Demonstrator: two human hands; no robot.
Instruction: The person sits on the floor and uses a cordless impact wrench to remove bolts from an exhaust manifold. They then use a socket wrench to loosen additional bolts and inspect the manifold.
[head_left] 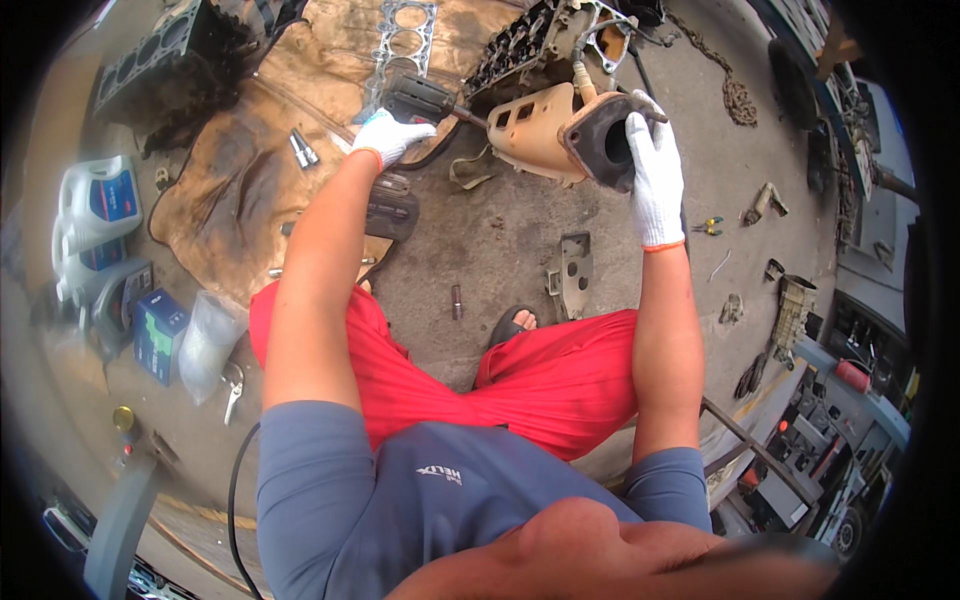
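My left hand, in a white knitted glove with an orange cuff, grips a dark cordless impact wrench. Its battery hangs below the hand. From the wrench a socket extension points right, to the edge of a tan metal heat shield. That shield covers an exhaust part whose dark flange faces me with a round opening. My right hand, gloved alike, closes round the flange's right side, fingers at the rim. Behind stands a cylinder head; the bolt end under the socket is hidden.
A stained brown sheet bears a head gasket and sockets. An engine block stands far left, near white jugs and a blue box. A metal bracket and a loose socket lie before me.
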